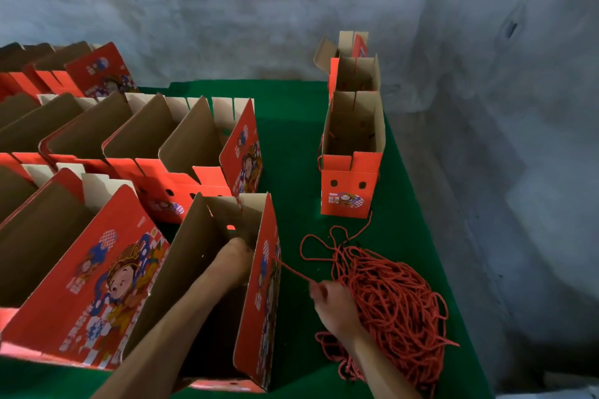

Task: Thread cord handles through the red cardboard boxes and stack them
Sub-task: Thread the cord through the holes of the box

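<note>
An open red cardboard box [264, 288] stands at the front centre on the green table. My left hand [235, 257] reaches down inside it, against its right wall; its fingers are hidden there. Outside that wall my right hand [330, 301] pinches a red cord [293, 270] that runs taut to the box's right side. A heap of red cords [393, 304] lies just right of my right hand. At the right rear stands a row of nested boxes [351, 152], with cord showing on the front one's left side.
Several open red boxes [181, 146] stand in rows on the left, printed with a cartoon figure. The green table cover [291, 126] ends at a grey concrete wall behind and drops off at the right edge.
</note>
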Tool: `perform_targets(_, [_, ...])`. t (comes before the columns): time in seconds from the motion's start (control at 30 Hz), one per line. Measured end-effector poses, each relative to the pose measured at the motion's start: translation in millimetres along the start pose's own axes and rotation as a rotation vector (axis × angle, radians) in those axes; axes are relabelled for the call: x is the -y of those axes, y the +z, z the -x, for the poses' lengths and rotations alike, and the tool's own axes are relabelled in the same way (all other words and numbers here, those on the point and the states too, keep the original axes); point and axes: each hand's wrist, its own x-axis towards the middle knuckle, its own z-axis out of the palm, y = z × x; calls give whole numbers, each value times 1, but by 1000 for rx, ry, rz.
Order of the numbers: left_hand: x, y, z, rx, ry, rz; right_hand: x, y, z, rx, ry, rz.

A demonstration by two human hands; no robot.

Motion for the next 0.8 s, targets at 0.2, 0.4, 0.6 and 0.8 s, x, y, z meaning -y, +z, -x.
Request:
perform_targets(0.2, [-12,-16,20,74,4,412,54,-21,-11,20,188,-589])
perform_targets(0.4, [-10,-17,55,269,113,324,65,-33,-20,12,163,-775])
perform_targets(0.6, [25,-13,69,448,101,371,-9,-13,-5,-169,83,98])
perform_targets(0.8, [31,-10,64,369,3,443,-4,18,7,135,-116,321])
